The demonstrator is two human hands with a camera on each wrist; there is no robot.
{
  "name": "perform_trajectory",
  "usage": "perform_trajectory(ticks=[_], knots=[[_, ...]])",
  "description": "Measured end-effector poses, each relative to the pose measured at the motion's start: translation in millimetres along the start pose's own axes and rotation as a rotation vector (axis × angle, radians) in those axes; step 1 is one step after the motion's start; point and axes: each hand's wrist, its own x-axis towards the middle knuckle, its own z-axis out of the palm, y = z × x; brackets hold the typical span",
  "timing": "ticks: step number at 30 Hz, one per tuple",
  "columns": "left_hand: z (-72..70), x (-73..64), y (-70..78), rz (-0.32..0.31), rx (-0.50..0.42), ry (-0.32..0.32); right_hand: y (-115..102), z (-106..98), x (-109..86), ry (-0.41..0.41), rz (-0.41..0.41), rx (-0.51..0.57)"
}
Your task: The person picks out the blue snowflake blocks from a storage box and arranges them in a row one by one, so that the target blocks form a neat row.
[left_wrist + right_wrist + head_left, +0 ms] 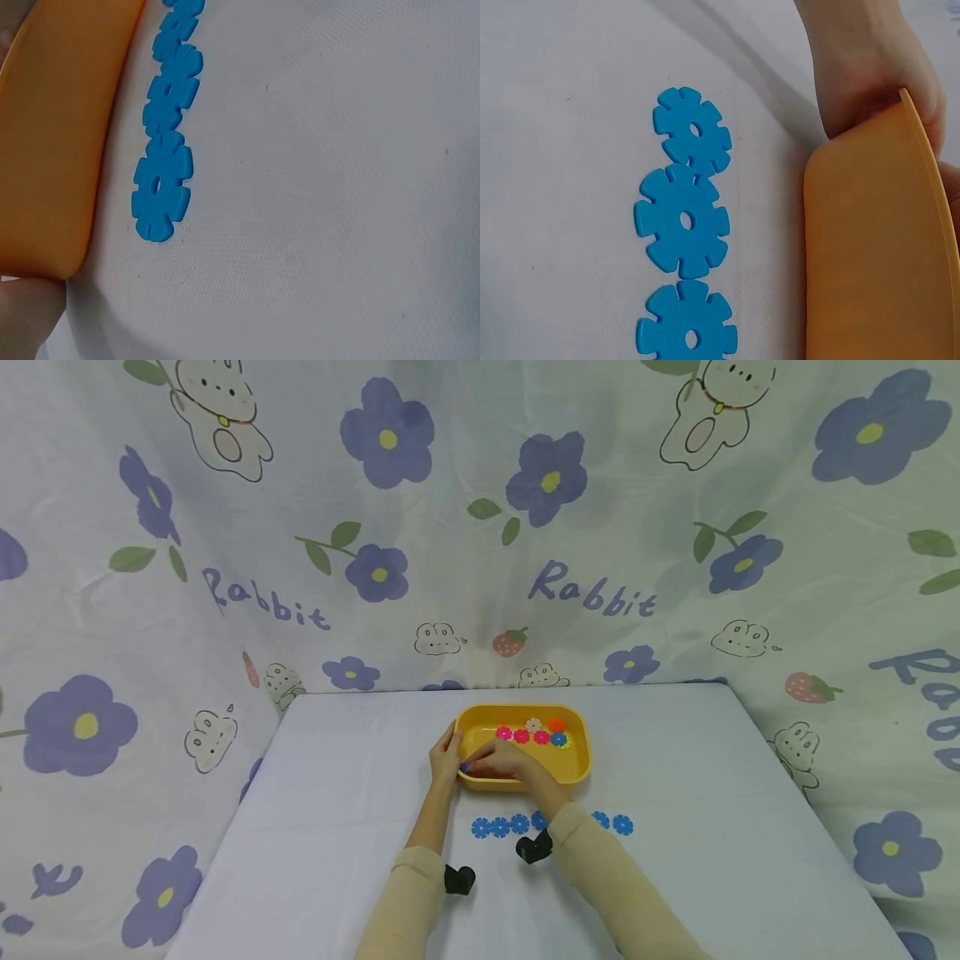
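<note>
A yellow plastic tray [583,760] stands on the table, and my left hand [444,758] grips its left end. My right hand [501,760] reaches inside, fingertips down by the near left corner, pinching a small dark blue disc [464,767] that is mostly hidden. Farther back in the tray lie several notched snowflake discs: pink [521,736], orange [557,725], whitish [533,725] and blue [558,739]. In front of the tray runs a row of light blue notched discs [686,220], partly covered by my right forearm in the head view.
A white cloth covers the table [345,827]. Behind it hangs a curtain [450,527] printed with flowers and rabbits. Black wrist mounts [460,880] stick out from both sleeves, the right one close to the blue row.
</note>
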Motion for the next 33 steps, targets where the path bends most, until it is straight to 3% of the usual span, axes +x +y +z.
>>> perform_trajectory(ticks=[7, 11, 15, 25, 33], knots=[[0.3, 0.4, -1.0, 0.020, -0.005, 0.007, 4.9, -7.4, -3.0, 0.175, 0.075, 0.312], [0.9, 0.5, -1.3, 0.028, -0.022, 0.011, 8.0, -15.4, -8.4, 0.306, 0.064, 0.419], [1.1, -0.5, -0.4, 0.018, -0.025, 0.010, 12.4, -26.2, -16.6, 0.376, 0.030, 0.511], [0.4, -0.9, 0.8, -0.004, -0.023, 0.021, 20.4, -50.0, -48.6, 0.420, -0.133, 0.634], [0.8, -2.3, 1.7, -0.002, -0.015, 0.018, 24.6, -65.3, -62.8, 0.436, -0.093, 0.667]])
